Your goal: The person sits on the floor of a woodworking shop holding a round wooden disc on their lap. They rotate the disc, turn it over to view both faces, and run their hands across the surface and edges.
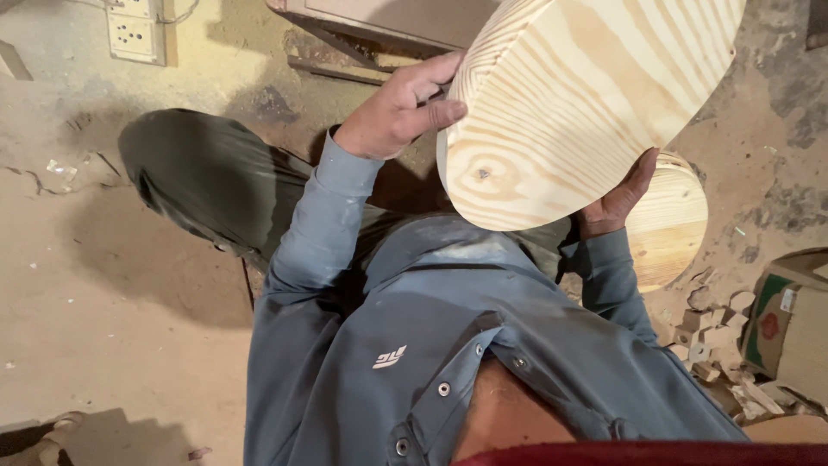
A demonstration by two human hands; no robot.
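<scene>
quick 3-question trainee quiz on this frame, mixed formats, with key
1. True or false: both the left hand and the right hand grip the pine board.
2. What lies behind the right hand? A) a second round wooden piece B) a hammer C) a paint can
3. Fill in: small wood offcuts lie on the floor beside a cardboard ____.

Key: 1 true; 2 A; 3 box

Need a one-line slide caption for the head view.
Seated person's left hand and right hand hold up a rounded pine board; second wooden piece and offcuts on dusty floor.
</scene>
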